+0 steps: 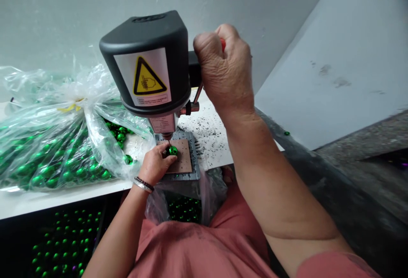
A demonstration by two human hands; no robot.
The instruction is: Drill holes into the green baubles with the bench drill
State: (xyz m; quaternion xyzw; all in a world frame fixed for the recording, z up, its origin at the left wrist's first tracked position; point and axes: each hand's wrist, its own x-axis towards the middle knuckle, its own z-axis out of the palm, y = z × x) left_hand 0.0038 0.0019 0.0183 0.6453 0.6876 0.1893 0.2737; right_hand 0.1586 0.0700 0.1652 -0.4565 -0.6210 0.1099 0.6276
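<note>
A glossy green ball is pinched in the fingertips of the left hand, directly beneath the bit of a small bench drill press and above a brown pad on a gray ribbed plate. The hands are apart: the right hand, raised beyond the left, closes around a red-ended handle beside the press. Left of the left hand, a clear plastic bag of green balls lies on the white counter. Dark specks scatter beyond the plate, and rows of green balls show below the counter.
</note>
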